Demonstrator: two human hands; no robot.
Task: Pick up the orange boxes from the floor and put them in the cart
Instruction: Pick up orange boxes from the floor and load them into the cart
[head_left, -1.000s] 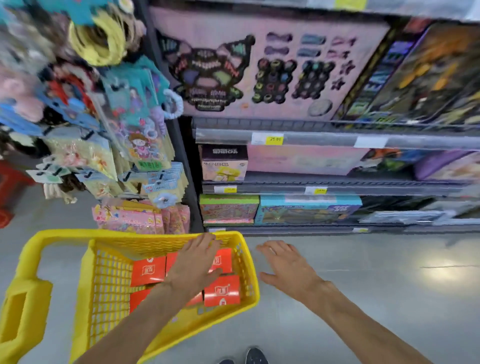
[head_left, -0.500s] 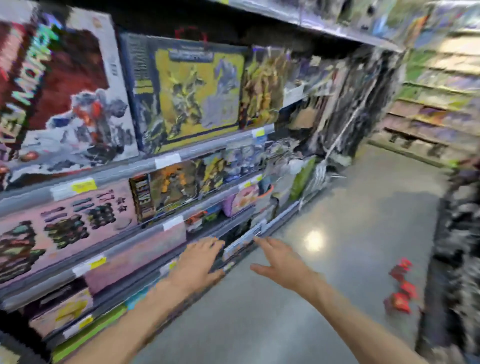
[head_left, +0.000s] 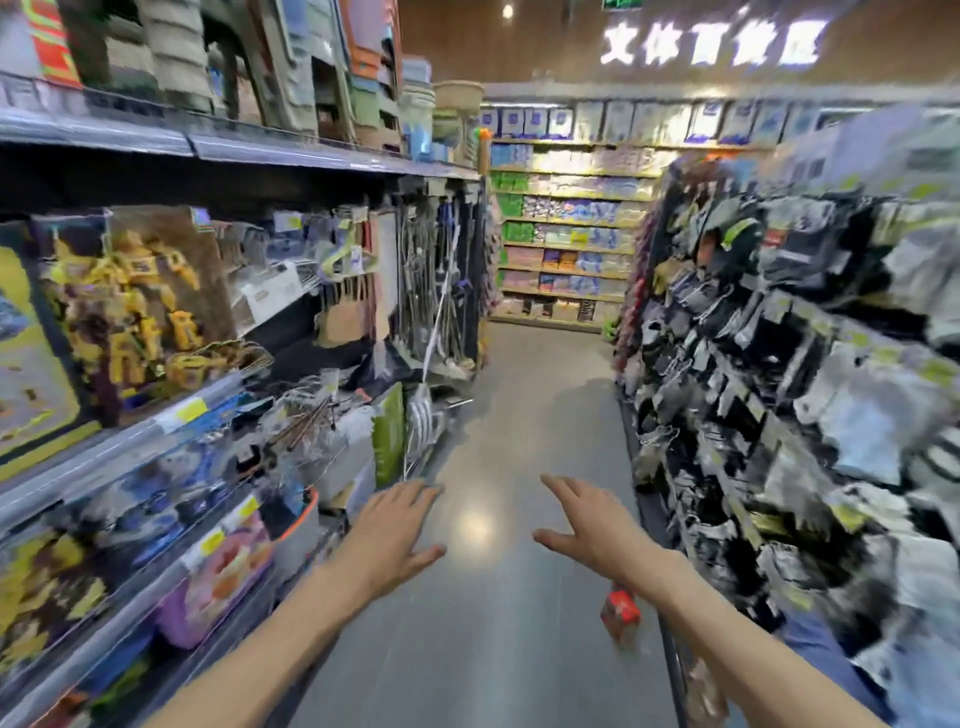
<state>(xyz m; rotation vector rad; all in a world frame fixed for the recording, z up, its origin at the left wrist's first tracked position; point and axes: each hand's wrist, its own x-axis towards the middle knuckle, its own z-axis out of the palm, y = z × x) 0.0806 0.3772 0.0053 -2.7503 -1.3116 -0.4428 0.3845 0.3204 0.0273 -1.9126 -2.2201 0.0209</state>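
Left hand (head_left: 392, 530), right hand (head_left: 589, 522): both spread wide, holding nothing. Orange box (head_left: 619, 610) on floor (head_left: 498, 649), under right forearm; I'd stoop, grip its sides.

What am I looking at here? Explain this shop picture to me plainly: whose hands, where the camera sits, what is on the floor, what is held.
There is no machine. A person wears a wide-angle camera on the head, so you see their own arms reaching forward down a shop aisle. The left hand and the right hand are both spread open and hold nothing. On the grey floor, under the right forearm, lies an orange box, blurred, waiting to be picked up. Shelves of goods stand on both sides. No cart is in view.
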